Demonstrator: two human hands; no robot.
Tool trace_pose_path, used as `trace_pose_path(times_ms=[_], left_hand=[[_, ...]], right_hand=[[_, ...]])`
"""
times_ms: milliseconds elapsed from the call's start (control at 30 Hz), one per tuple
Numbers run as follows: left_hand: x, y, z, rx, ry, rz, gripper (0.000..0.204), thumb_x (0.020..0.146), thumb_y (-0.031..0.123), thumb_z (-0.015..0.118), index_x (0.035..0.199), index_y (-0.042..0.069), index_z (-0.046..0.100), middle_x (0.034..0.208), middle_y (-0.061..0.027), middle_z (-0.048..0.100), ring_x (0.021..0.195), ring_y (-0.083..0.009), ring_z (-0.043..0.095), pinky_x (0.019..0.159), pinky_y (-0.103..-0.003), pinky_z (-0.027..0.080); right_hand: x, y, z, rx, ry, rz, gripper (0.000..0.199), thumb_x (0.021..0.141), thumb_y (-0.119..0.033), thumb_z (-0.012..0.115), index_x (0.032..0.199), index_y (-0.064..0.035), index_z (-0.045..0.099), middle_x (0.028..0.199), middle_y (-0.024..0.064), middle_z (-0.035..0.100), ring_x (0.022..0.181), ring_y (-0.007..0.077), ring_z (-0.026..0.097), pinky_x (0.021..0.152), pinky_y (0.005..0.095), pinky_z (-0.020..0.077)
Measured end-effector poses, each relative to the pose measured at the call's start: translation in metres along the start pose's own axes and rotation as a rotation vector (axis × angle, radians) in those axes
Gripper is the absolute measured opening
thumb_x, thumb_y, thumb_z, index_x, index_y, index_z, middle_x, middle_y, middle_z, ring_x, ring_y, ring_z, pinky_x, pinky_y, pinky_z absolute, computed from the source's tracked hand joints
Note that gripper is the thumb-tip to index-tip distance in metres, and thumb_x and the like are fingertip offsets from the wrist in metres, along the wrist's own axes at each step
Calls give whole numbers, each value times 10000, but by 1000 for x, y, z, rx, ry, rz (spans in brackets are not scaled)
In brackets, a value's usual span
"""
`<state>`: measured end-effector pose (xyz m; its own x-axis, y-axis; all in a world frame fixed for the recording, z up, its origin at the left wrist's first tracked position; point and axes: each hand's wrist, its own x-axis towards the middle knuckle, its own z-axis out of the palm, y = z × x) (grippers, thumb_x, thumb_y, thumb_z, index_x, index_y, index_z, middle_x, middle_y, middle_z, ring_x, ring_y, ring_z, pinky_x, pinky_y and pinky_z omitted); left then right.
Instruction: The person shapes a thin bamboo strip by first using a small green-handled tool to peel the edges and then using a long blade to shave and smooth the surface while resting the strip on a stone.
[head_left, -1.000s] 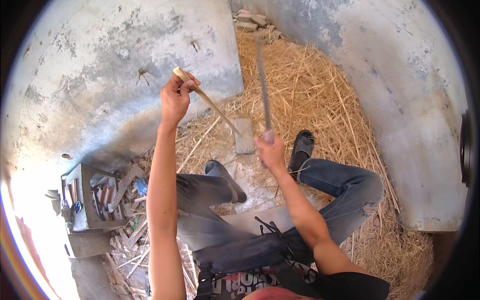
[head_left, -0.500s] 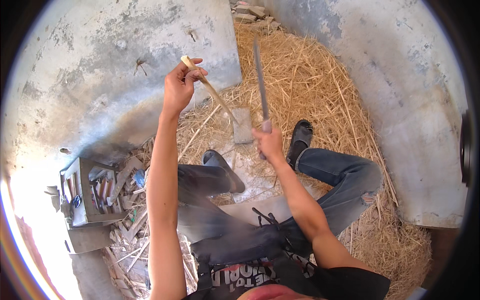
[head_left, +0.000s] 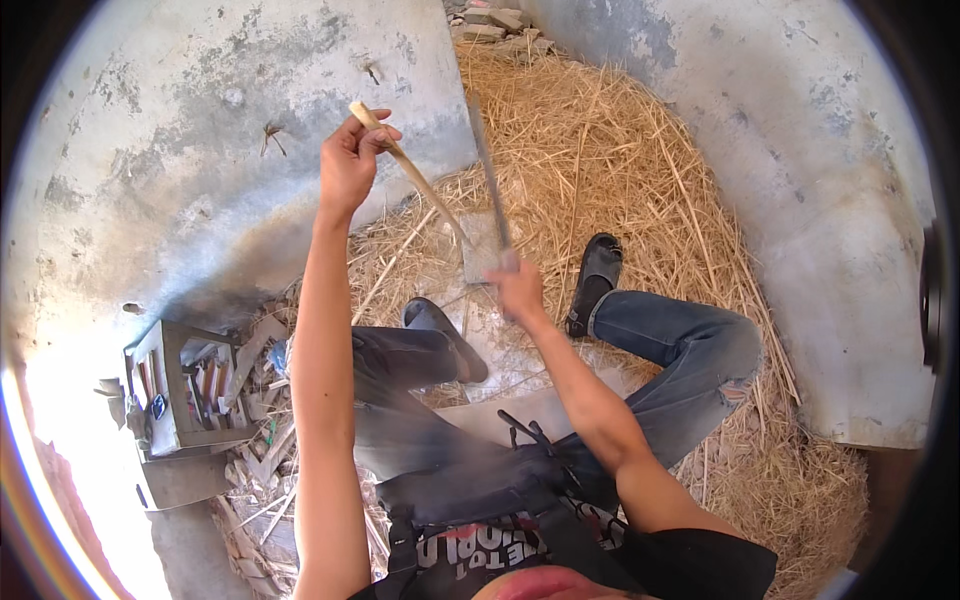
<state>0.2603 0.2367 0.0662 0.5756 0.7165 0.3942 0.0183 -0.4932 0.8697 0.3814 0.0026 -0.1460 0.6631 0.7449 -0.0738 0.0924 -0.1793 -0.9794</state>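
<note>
Nearest the camera, the person's dark shirt is cut off by the lower edge, and its print is too bent by the lens to make out. The legs in blue jeans stretch forward over the ground, each foot in a dark sandal. To the left stands a grey open-sided box with tools inside; what they are is hard to tell in the glare and clutter of wood scraps around it.

The right hand reaches forward at a low angle, fingers clamped around the grip of a long dark blade that points up and away; motion blur smears the blade, so its edge and tip are unclear. The left hand is raised high on a nearly straight arm, closed around the upper end of a thin pale stick. The stick slants down to the right toward the blade, and its lower end cannot be made out against the blade and a pale block.

Beyond lie a spread of yellow straw and grey concrete walls
</note>
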Motion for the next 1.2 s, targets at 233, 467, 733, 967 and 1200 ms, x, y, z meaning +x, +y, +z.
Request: trace_pose_path(times_ms=[233,467,733,967,1200], left_hand=[[-1,-1,-3,26,8,29,262,1032,80,529,1246,-36,624,972,-63,734,939,-142,676,897,-328,560],[-8,3,4,-15,-6,22,268,1019,36,530,1253,-70,609,976,-113,729,955,-180,694,894,-341,578],[-18,0,-5,-16,56,38,262,1027,72,546,1228,-82,613,994,-136,726,969,-197,697,904,-349,583],[-21,-3,-9,-47,58,35,259,1029,69,542,1235,-70,615,983,-125,731,948,-182,692,880,-337,579],[-21,-8,-14,-38,89,28,259,1024,62,549,1233,-76,614,979,-123,733,954,-182,693,882,-335,580]], right_hand=[[-9,11,17,187,186,-127,320,907,-199,690,674,-18,565,533,56,524,384,173,486,390,352,404],[-69,100,13,7,-234,680,197,892,-164,652,898,28,610,661,160,608,470,243,550,440,421,436],[-49,111,11,-119,-237,678,220,813,-122,713,820,75,615,635,162,601,446,259,563,403,415,440],[-55,133,19,-153,-264,525,233,782,-135,713,784,86,638,629,186,628,479,282,620,436,431,483],[-51,128,13,-201,-238,542,195,765,-99,727,711,61,629,580,143,592,441,253,582,405,408,456]])
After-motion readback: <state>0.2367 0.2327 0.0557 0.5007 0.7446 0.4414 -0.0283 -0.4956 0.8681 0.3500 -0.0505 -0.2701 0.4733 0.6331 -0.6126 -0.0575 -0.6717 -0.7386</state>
